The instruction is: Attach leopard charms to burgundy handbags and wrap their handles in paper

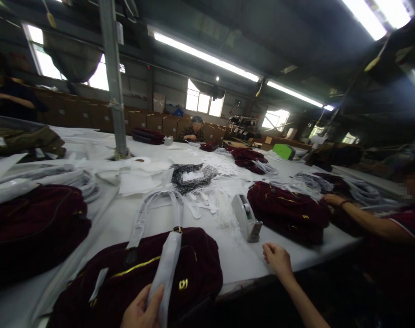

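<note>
A maroon bag with a gold zip and gold letters lies before me on the white table. Its handles are wrapped in white material. My left hand grips the lower part of the near wrapped handle between thumb and fingers. To the right, my right hand hovers by the table's front edge, its fingers curled together; whether they pinch something small cannot be made out. Just beyond that hand stands a grey tape dispenser, which it does not visibly touch.
Another maroon bag lies right of the dispenser, near a co-worker's hand. A third maroon bag is at the left. White strips and a black-and-white bundle lie mid-table. A metal post rises behind.
</note>
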The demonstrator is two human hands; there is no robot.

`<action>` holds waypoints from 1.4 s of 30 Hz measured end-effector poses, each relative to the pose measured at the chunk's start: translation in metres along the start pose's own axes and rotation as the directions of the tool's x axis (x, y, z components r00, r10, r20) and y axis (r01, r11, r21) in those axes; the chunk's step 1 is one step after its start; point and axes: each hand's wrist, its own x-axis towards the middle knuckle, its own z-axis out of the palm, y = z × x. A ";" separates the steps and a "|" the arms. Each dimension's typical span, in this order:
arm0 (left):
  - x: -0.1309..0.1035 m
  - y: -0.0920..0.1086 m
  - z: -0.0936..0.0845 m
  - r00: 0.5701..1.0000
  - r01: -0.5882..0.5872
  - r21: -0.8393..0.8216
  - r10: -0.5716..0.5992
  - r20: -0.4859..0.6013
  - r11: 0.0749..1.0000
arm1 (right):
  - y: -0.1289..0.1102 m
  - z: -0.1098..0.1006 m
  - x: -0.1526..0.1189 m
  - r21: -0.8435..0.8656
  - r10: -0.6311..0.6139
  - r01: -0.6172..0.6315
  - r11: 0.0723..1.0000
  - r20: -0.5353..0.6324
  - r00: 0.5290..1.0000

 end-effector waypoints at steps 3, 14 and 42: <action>-0.001 -0.001 0.001 0.999 -0.023 -0.049 0.025 0.037 0.999 | -0.058 0.010 -0.037 0.141 -0.178 0.142 0.980 0.287 0.941; -0.002 -0.005 0.003 0.992 -0.116 -0.142 0.122 0.032 0.983 | -0.185 0.102 -0.110 0.417 -0.445 0.170 0.893 0.762 0.471; 0.011 -0.022 0.005 0.994 -0.039 -0.268 0.064 0.087 0.963 | -0.159 0.155 -0.101 0.234 -0.173 -0.019 0.972 0.770 0.615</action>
